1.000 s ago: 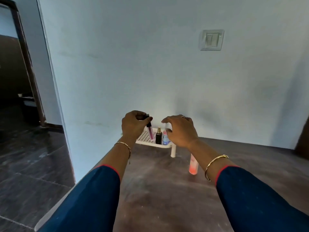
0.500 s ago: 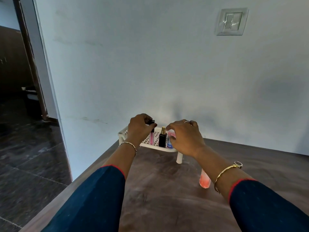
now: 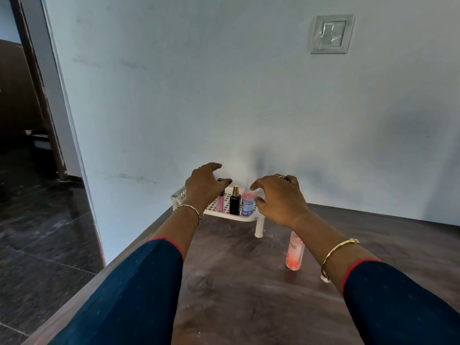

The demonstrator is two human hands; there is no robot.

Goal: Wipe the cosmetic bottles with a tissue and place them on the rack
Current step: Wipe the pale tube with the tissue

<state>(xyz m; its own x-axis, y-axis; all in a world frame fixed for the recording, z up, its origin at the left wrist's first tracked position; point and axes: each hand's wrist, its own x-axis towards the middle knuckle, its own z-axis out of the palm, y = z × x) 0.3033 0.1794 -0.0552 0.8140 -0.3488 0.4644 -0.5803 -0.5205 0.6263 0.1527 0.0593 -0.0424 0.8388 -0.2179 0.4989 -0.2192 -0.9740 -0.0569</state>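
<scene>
On the rack (image 3: 181,194) three bottles (image 3: 235,206) stand; one pink bottle (image 3: 295,250) waits on the table (image 3: 236,285), likely unwiped. Left hand (image 3: 206,186) and right hand (image 3: 280,198) hover, fingers loosely spread.

Soft, dim daylight, faint shadows on the wall (image 3: 249,95), wide-angle bending at edges, perhaps slight blur.

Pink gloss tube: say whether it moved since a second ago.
Yes. The pink gloss tube came down onto the rack, beside the black bottle.
</scene>
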